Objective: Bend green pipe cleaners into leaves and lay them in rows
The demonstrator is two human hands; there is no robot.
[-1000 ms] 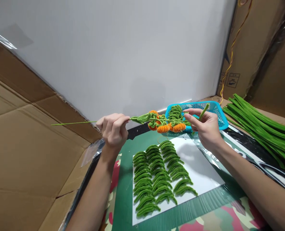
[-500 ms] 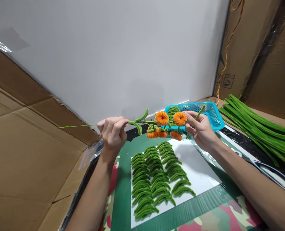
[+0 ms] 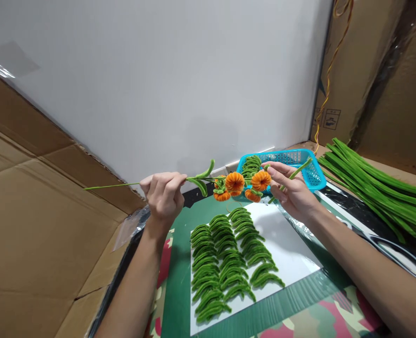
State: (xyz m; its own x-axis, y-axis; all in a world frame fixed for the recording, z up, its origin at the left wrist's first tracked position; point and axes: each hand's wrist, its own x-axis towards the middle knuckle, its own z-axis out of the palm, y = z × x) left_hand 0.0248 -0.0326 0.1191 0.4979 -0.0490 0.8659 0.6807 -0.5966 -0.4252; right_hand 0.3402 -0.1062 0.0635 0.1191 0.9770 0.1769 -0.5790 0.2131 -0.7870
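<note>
Orange-and-green fuzzy artificial flower stem (image 3: 235, 182): held nearly level in the air between both hands.
Left hand (image 3: 165, 195): clenched around the stem's thin green portion.
Right hand (image 3: 294, 190): flower end pinched; a short green fuzzy strip (image 3: 301, 167) is also held.
White rectangular sheet (image 3: 292, 249): laid on the green surface (image 3: 177, 263); curved green fuzzy pieces (image 3: 225, 234) arranged in three columns.
Blue perforated plastic basket (image 3: 318, 180): placed behind the right hand.

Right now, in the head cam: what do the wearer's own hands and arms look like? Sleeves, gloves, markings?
No gloves: the left hand and right hand are bare, with no ring visible. The left forearm and right forearm show no sleeve, watch, cable or clear marking. Upper arms are out of frame.
</note>
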